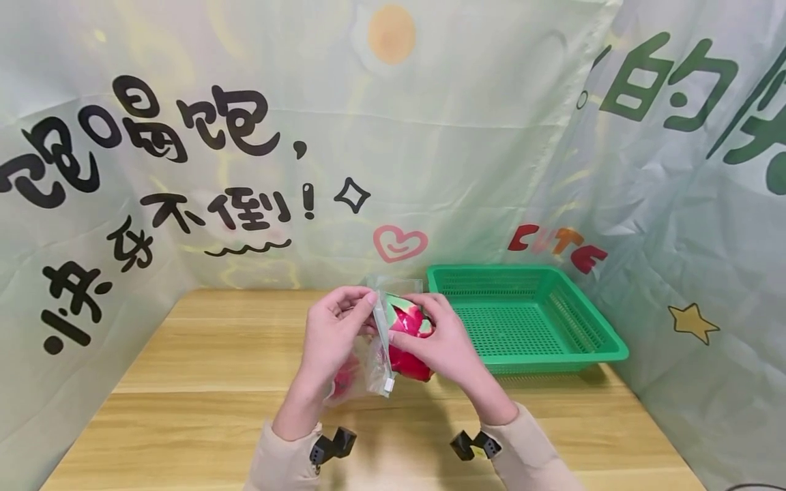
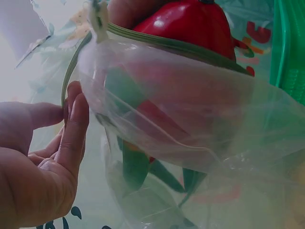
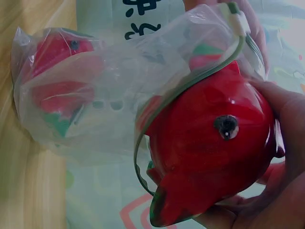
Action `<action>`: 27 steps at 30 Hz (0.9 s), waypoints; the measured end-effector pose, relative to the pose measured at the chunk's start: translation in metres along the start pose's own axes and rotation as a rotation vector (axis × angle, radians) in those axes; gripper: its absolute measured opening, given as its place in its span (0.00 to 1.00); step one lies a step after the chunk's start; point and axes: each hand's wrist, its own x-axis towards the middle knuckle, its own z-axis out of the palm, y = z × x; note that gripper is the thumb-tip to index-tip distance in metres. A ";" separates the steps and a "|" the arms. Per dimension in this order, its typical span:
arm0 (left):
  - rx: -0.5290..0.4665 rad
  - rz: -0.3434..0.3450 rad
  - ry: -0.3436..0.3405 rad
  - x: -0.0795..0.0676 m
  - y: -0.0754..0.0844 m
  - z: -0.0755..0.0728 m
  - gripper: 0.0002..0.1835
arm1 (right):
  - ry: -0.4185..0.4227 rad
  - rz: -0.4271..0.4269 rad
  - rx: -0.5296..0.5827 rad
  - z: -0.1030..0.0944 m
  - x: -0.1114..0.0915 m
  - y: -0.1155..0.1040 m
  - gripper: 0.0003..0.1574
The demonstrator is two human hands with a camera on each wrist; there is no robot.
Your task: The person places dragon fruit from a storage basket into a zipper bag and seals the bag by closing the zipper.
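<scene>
A glossy red imitation dragon fruit (image 1: 410, 363) with green-tipped scales is partly inside the mouth of a clear slider zip bag (image 1: 376, 368). My right hand (image 1: 447, 339) grips the fruit from the right side. My left hand (image 1: 328, 334) pinches the bag's rim between thumb and fingers. In the right wrist view the fruit's rounded end, with a dark spot, stands out of the bag's green zip edge. Through the cloudy plastic, another red and green piece (image 3: 62, 62) shows at the bag's far end. The left wrist view shows green scale tips behind the film.
A green perforated plastic basket (image 1: 503, 331) stands at the back right of the wooden table (image 1: 202, 382). Printed cloth walls (image 1: 491, 136) enclose the table at the back and both sides. Small black cameras (image 1: 331, 447) sit at both wrists.
</scene>
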 end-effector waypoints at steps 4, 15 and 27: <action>-0.016 0.011 0.022 0.002 -0.001 -0.003 0.08 | -0.034 -0.044 0.023 0.005 0.000 0.001 0.38; -0.006 0.022 0.039 0.004 0.000 -0.010 0.10 | -0.143 -0.300 0.021 0.001 -0.001 0.011 0.40; 0.021 0.095 0.010 0.001 0.007 -0.019 0.09 | -0.285 -0.576 0.011 -0.020 0.000 0.013 0.41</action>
